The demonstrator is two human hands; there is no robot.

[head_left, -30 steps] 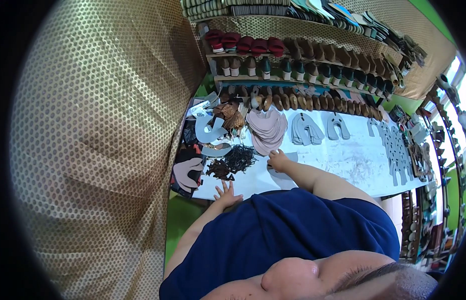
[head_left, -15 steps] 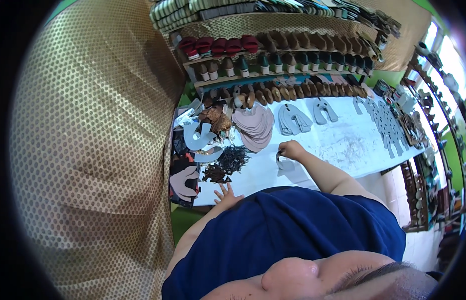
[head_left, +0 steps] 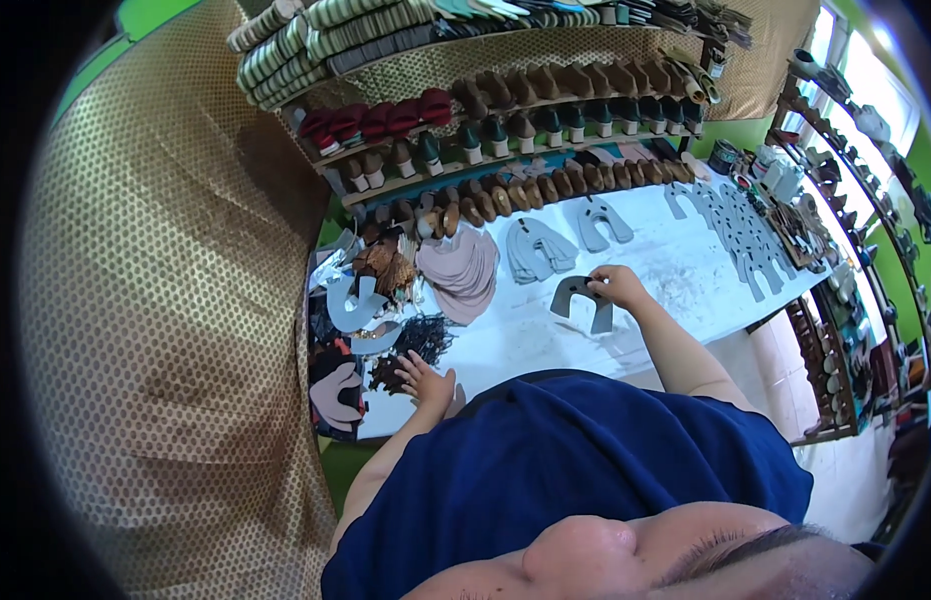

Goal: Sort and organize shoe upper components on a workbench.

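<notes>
Green walls [head_left: 145, 15], dotted curtain [head_left: 175, 300], shoe-filled shelves [head_left: 505, 130], bright window [head_left: 885, 70].

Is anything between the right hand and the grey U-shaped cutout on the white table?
Nothing visible. The right hand already touches the grey U-shaped cutout at its upper right edge; the white table around it is bare.

No packages, labels, signs or screens

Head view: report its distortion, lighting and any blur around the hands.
Head view: strong fisheye bending, the white worktable and shelves curving, black rim all round; bright daylight from the windows upper right, no harsh glare; right hand on the grey U-shaped piece and left hand small but fairly sharp.
</notes>
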